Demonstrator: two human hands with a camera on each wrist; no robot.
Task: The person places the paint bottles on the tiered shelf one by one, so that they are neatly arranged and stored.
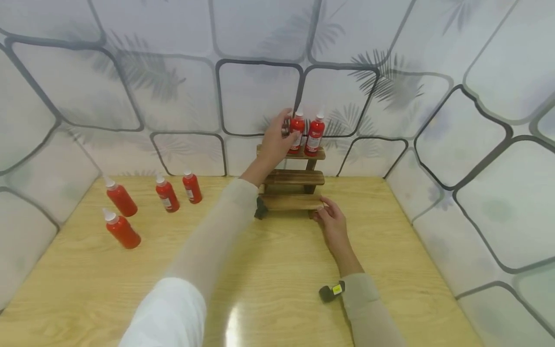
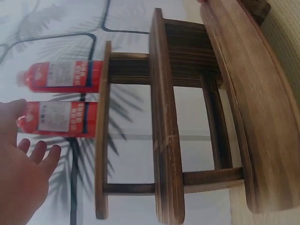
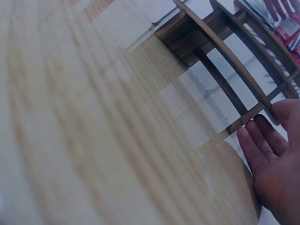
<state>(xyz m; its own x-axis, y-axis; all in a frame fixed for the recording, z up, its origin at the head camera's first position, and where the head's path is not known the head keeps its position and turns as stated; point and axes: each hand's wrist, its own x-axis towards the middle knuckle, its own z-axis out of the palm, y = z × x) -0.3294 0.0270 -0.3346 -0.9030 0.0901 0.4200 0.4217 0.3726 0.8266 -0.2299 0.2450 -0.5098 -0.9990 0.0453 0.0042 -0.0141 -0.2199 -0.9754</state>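
A three-step wooden display stand (image 1: pixel 295 177) stands against the wall at the back of the table. On its top step are two red bottles with white caps, a left red bottle (image 2: pixel 58 117) and a right red bottle (image 1: pixel 315 136) side by side. My left hand (image 1: pixel 275 142) is at the left bottle, thumb overlapping its body in the head view. In the left wrist view its fingers (image 2: pixel 52 158) are spread apart from the bottle's side, and the hand hides the cap. My right hand (image 1: pixel 333 224) grips the right end of the lowest step, thumb (image 3: pixel 283 108) on the board.
Several more red bottles stand on the table (image 1: pixel 260 279) at the left, among them one by the left wall (image 1: pixel 26 231) and a bottle (image 1: pixel 192 187) nearer the stand. Patterned walls border the table at the back and sides. A small black device (image 1: pixel 331 291) sits at my right wrist.
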